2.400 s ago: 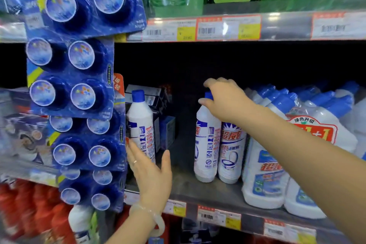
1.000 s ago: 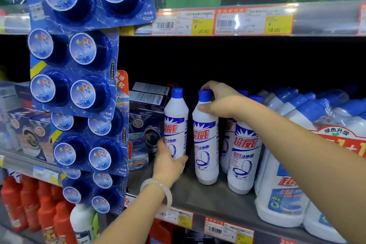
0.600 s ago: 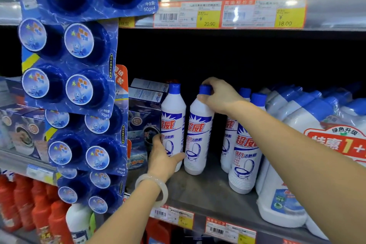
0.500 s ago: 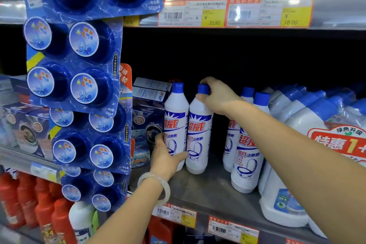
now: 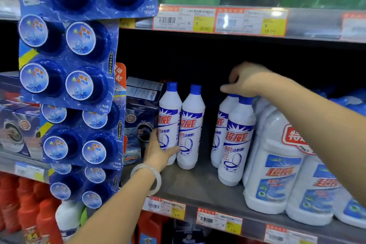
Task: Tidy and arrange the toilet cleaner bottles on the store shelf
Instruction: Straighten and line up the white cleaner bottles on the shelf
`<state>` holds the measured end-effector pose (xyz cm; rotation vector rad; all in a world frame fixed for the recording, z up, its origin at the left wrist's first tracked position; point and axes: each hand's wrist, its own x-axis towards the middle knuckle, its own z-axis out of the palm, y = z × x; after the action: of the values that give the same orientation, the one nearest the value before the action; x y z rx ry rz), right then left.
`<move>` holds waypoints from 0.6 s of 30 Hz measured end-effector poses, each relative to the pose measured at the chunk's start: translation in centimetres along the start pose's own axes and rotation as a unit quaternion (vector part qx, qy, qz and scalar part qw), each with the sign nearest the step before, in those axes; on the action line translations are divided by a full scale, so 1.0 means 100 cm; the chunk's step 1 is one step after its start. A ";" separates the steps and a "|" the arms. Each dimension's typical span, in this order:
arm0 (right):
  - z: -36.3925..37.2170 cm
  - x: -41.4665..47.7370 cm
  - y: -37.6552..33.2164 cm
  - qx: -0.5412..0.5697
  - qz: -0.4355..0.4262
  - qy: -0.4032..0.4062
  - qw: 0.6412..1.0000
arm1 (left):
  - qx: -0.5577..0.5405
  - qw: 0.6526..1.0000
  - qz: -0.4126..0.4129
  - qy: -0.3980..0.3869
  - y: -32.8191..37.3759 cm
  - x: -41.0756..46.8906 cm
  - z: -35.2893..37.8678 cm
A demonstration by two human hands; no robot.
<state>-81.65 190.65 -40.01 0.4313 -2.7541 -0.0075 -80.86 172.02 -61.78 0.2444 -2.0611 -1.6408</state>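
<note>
Two slim white toilet cleaner bottles with blue caps stand side by side on the grey shelf (image 5: 198, 188): the left bottle (image 5: 170, 109) and the second bottle (image 5: 193, 117). My left hand (image 5: 158, 150) grips the left bottle low on its body, thumb across the front. Across a gap to the right stand two more slim bottles, a rear one (image 5: 222, 123) and a front one (image 5: 237, 144). My right hand (image 5: 243, 81) hovers just above their caps, fingers loosely curled and holding nothing.
Large white cleaner jugs (image 5: 275, 164) crowd the shelf's right side. Blue boxes (image 5: 142, 105) sit left of the bottles. Hanging blue blister packs (image 5: 69, 65) cover the left. Price tags (image 5: 217, 220) line the shelf edge. Red bottles (image 5: 19, 204) stand below.
My right hand has let go of the second bottle's cap and moved right, above the other pair. The left hand still holds the left bottle, which now stands against the second.
</note>
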 end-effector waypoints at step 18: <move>0.009 -0.012 0.014 0.221 -0.075 -0.082 0.969 | 0.110 0.980 0.156 0.059 0.034 -0.056 0.026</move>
<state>-81.30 192.32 -41.18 0.7872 -2.8673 0.5665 -76.72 177.54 -60.39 0.0826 -2.0681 -1.1884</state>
